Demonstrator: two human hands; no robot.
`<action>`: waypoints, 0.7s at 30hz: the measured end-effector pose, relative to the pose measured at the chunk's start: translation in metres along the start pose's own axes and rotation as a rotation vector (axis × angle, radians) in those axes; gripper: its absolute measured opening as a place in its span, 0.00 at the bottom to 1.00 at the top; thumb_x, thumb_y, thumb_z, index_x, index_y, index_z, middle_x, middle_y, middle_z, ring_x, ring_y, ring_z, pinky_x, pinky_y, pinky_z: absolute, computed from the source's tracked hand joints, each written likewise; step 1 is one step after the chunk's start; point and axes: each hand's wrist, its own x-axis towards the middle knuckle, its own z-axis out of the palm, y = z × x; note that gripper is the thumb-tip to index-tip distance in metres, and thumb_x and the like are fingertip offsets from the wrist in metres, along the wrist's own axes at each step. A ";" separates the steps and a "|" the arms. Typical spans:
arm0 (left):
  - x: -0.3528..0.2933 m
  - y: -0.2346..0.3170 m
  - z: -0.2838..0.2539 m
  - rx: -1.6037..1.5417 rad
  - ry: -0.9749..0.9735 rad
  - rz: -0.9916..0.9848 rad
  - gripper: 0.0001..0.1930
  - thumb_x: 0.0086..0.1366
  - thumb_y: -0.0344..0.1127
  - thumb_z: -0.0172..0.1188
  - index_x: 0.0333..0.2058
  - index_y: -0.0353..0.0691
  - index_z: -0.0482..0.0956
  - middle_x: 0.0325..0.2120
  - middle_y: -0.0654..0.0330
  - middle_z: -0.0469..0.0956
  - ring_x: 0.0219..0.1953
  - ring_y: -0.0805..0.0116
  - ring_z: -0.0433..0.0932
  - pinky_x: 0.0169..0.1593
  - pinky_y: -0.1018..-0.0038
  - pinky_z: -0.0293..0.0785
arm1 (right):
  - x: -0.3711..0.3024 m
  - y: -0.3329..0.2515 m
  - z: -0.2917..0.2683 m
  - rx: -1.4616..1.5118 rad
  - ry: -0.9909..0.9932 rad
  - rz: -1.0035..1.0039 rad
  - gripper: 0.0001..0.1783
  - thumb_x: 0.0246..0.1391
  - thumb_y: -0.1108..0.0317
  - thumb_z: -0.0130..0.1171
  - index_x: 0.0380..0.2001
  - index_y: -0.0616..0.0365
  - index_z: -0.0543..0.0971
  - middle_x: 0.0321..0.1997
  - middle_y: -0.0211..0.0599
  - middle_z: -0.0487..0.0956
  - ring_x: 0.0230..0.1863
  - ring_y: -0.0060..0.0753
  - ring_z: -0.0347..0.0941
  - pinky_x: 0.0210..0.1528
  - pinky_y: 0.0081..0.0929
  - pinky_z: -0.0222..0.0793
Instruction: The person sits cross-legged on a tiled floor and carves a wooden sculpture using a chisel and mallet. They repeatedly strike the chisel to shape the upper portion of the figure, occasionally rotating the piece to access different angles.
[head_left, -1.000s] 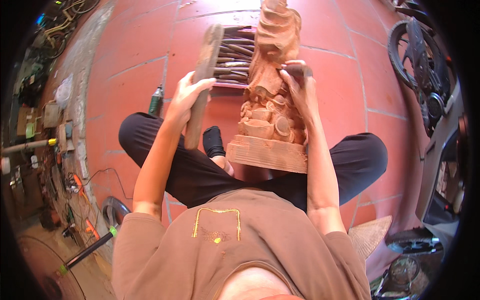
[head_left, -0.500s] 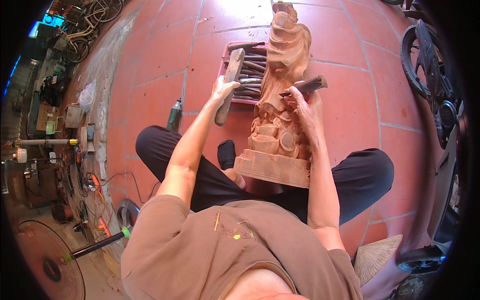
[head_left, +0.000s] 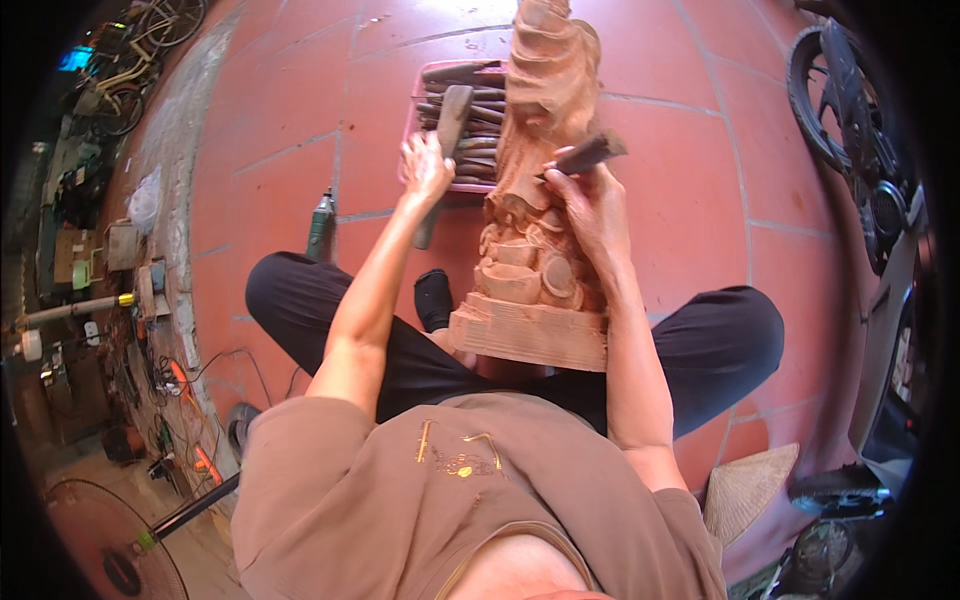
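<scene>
Left hand has fingers clamped round the mallet, by the tray; right hand's fingers pinch the chisel, tip down at the carving!

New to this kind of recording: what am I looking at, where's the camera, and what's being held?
There is no machine here, just a person sitting on a red tiled floor, working bare-handed. The camera is worn on the head and looks down, so picture left is the person's left; its fisheye lens bends straight edges. The left hand holds a wooden bar. The right hand holds a dark-handled tool at a wood carving, whose base faces the person; whether the tip touches is hard to tell. Beside the carving is a pink tray of tools; a green tool is farther left.
</scene>
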 end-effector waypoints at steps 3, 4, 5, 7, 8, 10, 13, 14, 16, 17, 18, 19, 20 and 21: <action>0.008 0.051 -0.087 -0.410 -0.106 0.149 0.29 0.61 0.40 0.69 0.59 0.39 0.72 0.52 0.50 0.75 0.52 0.56 0.76 0.55 0.61 0.74 | -0.003 -0.010 -0.004 -0.188 -0.075 0.030 0.13 0.60 0.71 0.64 0.47 0.60 0.80 0.38 0.36 0.85 0.38 0.23 0.81 0.42 0.25 0.76; 0.003 0.067 -0.116 -0.644 -0.235 0.190 0.28 0.62 0.39 0.69 0.59 0.40 0.72 0.52 0.53 0.75 0.52 0.59 0.76 0.55 0.64 0.74 | -0.002 -0.012 -0.002 -0.259 -0.090 0.021 0.13 0.60 0.69 0.65 0.47 0.60 0.80 0.37 0.36 0.86 0.37 0.24 0.82 0.41 0.26 0.76; -0.008 0.086 -0.138 -0.884 -0.374 0.231 0.28 0.63 0.38 0.68 0.60 0.41 0.72 0.51 0.55 0.74 0.52 0.62 0.76 0.54 0.67 0.75 | -0.002 -0.011 -0.001 -0.349 -0.085 0.005 0.12 0.58 0.69 0.65 0.45 0.59 0.81 0.35 0.38 0.86 0.35 0.27 0.83 0.39 0.28 0.76; -0.034 0.112 -0.166 -1.083 -0.555 0.274 0.27 0.64 0.37 0.68 0.61 0.42 0.71 0.51 0.59 0.74 0.52 0.68 0.75 0.54 0.72 0.74 | -0.003 -0.018 0.002 -0.360 -0.102 -0.144 0.13 0.55 0.66 0.66 0.43 0.58 0.81 0.35 0.46 0.85 0.36 0.44 0.82 0.39 0.35 0.76; -0.043 0.122 -0.170 -1.044 -0.598 0.280 0.28 0.64 0.36 0.68 0.62 0.42 0.71 0.51 0.61 0.73 0.53 0.71 0.74 0.54 0.74 0.74 | -0.004 -0.020 0.004 -0.364 -0.114 -0.222 0.14 0.54 0.65 0.66 0.41 0.58 0.81 0.36 0.50 0.84 0.36 0.52 0.82 0.39 0.39 0.76; -0.048 0.122 -0.150 -0.826 -0.279 0.546 0.18 0.61 0.37 0.72 0.48 0.40 0.81 0.43 0.60 0.79 0.48 0.75 0.76 0.52 0.73 0.74 | -0.004 -0.018 0.005 -0.377 -0.141 -0.246 0.14 0.54 0.72 0.64 0.45 0.57 0.81 0.37 0.46 0.85 0.38 0.41 0.83 0.41 0.34 0.77; -0.031 0.116 -0.144 -1.183 -0.337 0.187 0.10 0.63 0.36 0.68 0.36 0.34 0.83 0.30 0.64 0.83 0.35 0.78 0.79 0.43 0.77 0.77 | 0.004 -0.019 -0.005 -0.181 -0.082 -0.045 0.15 0.58 0.77 0.61 0.49 0.58 0.81 0.43 0.42 0.86 0.43 0.26 0.83 0.46 0.27 0.78; -0.019 0.107 -0.146 -1.124 -0.345 0.168 0.11 0.64 0.38 0.68 0.37 0.35 0.84 0.31 0.64 0.83 0.36 0.78 0.79 0.43 0.77 0.77 | 0.008 -0.027 -0.014 -0.278 -0.019 0.018 0.16 0.59 0.76 0.61 0.50 0.57 0.82 0.47 0.44 0.85 0.45 0.28 0.82 0.48 0.28 0.79; -0.006 0.095 -0.142 -0.892 -0.393 0.129 0.12 0.64 0.40 0.67 0.37 0.36 0.84 0.32 0.64 0.83 0.37 0.78 0.80 0.41 0.78 0.77 | 0.019 -0.012 -0.026 -0.294 0.102 -0.048 0.16 0.59 0.72 0.61 0.51 0.57 0.81 0.54 0.46 0.82 0.55 0.34 0.79 0.55 0.32 0.76; -0.008 0.092 -0.138 -0.914 -0.390 0.098 0.12 0.64 0.40 0.67 0.37 0.36 0.84 0.32 0.64 0.83 0.36 0.78 0.80 0.41 0.78 0.77 | 0.022 -0.006 -0.027 -0.315 0.097 -0.086 0.19 0.58 0.70 0.62 0.54 0.57 0.78 0.56 0.47 0.80 0.58 0.38 0.76 0.58 0.34 0.73; -0.010 0.089 -0.133 -0.940 -0.386 0.068 0.12 0.64 0.39 0.67 0.37 0.36 0.84 0.32 0.64 0.83 0.36 0.78 0.80 0.40 0.78 0.77 | 0.026 -0.002 -0.028 -0.339 0.091 -0.126 0.22 0.58 0.68 0.63 0.56 0.57 0.76 0.59 0.48 0.78 0.61 0.41 0.74 0.61 0.36 0.69; -0.010 0.089 -0.128 -0.967 -0.385 0.043 0.11 0.64 0.39 0.67 0.37 0.36 0.84 0.32 0.65 0.83 0.36 0.79 0.80 0.39 0.78 0.77 | 0.030 0.003 -0.029 -0.366 0.090 -0.166 0.26 0.57 0.66 0.64 0.58 0.56 0.74 0.62 0.49 0.76 0.65 0.45 0.71 0.65 0.38 0.66; -0.010 0.088 -0.125 -1.024 -0.346 0.047 0.11 0.64 0.38 0.67 0.37 0.36 0.84 0.31 0.65 0.82 0.36 0.79 0.79 0.39 0.78 0.77 | 0.036 0.015 -0.027 -0.307 0.070 -0.129 0.29 0.57 0.63 0.65 0.61 0.56 0.71 0.65 0.50 0.72 0.67 0.46 0.68 0.67 0.40 0.64; -0.009 0.087 -0.121 -1.079 -0.309 0.051 0.10 0.64 0.38 0.67 0.37 0.36 0.83 0.31 0.65 0.82 0.35 0.79 0.79 0.38 0.78 0.77 | 0.042 0.033 -0.023 -0.247 0.051 -0.089 0.32 0.57 0.60 0.65 0.63 0.55 0.69 0.68 0.50 0.68 0.69 0.48 0.64 0.68 0.41 0.61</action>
